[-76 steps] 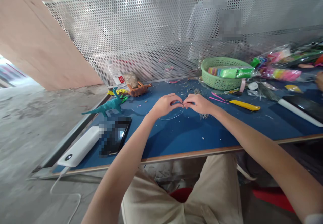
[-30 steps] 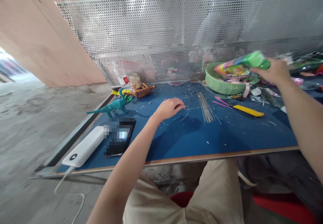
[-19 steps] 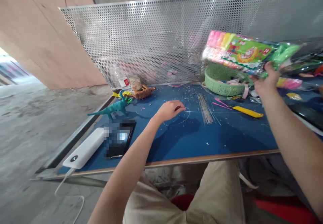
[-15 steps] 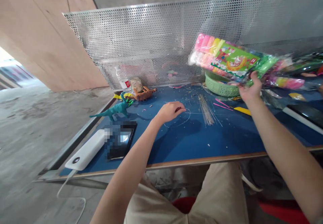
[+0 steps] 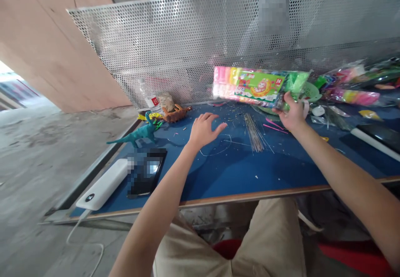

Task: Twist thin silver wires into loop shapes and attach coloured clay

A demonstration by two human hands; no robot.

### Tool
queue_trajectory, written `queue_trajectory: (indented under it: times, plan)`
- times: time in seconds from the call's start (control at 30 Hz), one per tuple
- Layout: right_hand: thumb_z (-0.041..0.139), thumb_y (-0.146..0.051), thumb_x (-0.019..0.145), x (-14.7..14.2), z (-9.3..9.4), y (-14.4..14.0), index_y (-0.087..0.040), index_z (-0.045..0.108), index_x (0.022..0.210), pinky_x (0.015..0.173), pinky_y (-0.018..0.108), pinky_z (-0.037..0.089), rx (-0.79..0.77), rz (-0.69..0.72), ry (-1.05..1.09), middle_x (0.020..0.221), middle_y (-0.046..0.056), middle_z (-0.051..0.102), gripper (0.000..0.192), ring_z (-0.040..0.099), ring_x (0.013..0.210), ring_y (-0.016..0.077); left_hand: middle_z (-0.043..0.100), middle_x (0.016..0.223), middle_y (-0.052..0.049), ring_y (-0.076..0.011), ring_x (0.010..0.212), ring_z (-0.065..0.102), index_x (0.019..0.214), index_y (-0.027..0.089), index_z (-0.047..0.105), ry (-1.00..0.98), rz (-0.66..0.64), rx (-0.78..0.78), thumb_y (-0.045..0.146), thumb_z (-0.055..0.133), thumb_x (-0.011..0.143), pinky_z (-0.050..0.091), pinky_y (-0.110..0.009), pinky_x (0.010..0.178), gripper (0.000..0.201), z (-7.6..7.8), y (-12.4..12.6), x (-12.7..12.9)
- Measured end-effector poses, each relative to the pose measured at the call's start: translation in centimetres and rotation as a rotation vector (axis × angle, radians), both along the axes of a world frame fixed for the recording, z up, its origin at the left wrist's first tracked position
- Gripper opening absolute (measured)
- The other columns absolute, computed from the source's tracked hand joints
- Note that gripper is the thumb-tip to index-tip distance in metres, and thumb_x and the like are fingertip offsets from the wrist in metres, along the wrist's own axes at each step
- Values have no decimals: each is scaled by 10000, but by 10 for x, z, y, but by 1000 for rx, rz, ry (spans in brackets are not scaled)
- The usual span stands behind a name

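Here's our right grip [image 5: 293, 113] pinching the pack [image 5: 256, 87] by its green end, up above the bench [image 5: 234, 181], partly hiding the basket [image 5: 313, 92]; our left grip [image 5: 203, 131] is spread wide near the wire loop [image 5: 231, 140]. Wires [image 5: 254, 134] lie between our grips, and out left we've the dinosaur [image 5: 142, 132].
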State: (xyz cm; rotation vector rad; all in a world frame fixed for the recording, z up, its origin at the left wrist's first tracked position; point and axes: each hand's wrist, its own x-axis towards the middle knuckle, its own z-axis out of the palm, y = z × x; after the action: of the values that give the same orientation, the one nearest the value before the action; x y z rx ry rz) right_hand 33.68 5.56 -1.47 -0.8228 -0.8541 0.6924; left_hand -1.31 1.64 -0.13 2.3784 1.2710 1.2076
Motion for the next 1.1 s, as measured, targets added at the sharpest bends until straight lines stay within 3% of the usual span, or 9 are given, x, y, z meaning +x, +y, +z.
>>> queue_trajectory:
  times: [0.13,0.2,0.33,0.43,0.5,0.57,0.67,0.8,1.1]
  plan:
    - [816,-509,774,-23,0,-24,-295,720,1062,877,561,623,255,-140,-555,1040,48,756,371,718,977,316,721,1221,-174,-316,1124,682,1202,161,706,-670,-194,-434,836,448,886,542,-472,976,790,9,1,7]
    - [807,-436,795,-28,4,-35,-337,732,1181,1039,598,550,443,-58,-950,1187,42,752,405,689,1143,346,719,1239,-185,-326,1146,688,1253,153,679,-912,-321,-611,881,386,868,577,-469,935,874,9,2,9]
    - [659,-288,915,-33,8,-43,-486,655,1344,1222,625,362,508,82,-1409,1530,-48,559,472,475,1455,338,731,1242,-125,-313,1154,691,1299,212,643,-1088,-279,-628,701,624,861,600,-451,890,657,-3,6,13]
    - [660,-331,922,-36,3,-33,-491,572,1431,1220,663,317,423,-64,-1288,1665,-40,372,541,340,1535,370,733,1237,-114,-284,1127,695,1226,196,662,-1180,-200,-600,476,765,787,598,-413,879,530,-9,9,15]
    - [635,-466,940,-39,-3,-24,-446,379,1574,1157,632,410,353,-40,-1016,1691,24,323,684,411,1491,365,735,1220,-113,-270,1117,694,1169,177,676,-1215,-229,-569,421,791,746,592,-397,892,502,-9,8,17]
    - [487,-618,984,-40,-9,-17,-394,289,1615,1057,592,503,246,123,-765,1585,81,489,698,558,1362,341,731,1221,-107,-262,1138,686,1160,176,675,-1212,-282,-512,431,796,744,578,-400,936,503,-6,4,18]
    - [366,-779,953,-41,-18,-15,-305,536,1462,964,562,551,103,465,-649,1260,114,727,716,661,1202,340,716,1267,-104,-268,1237,650,1232,209,653,-1169,-316,-440,518,769,791,546,-423,1013,551,-3,-3,23]
    - [766,-688,758,-47,-31,-20,-305,675,1230,885,493,594,-31,767,-524,1106,66,778,614,729,1040,304,709,1301,-87,-269,1347,588,1320,254,625,-1187,-367,-399,553,789,792,502,-417,1093,629,0,-8,27]
    - [930,-392,631,-47,-25,-20,-295,729,968,880,467,605,32,554,-418,983,-4,781,404,740,921,272,700,1333,-78,-273,1329,596,1336,286,614,-1116,-364,-510,540,851,744,529,-422,1037,687,-7,-10,27]
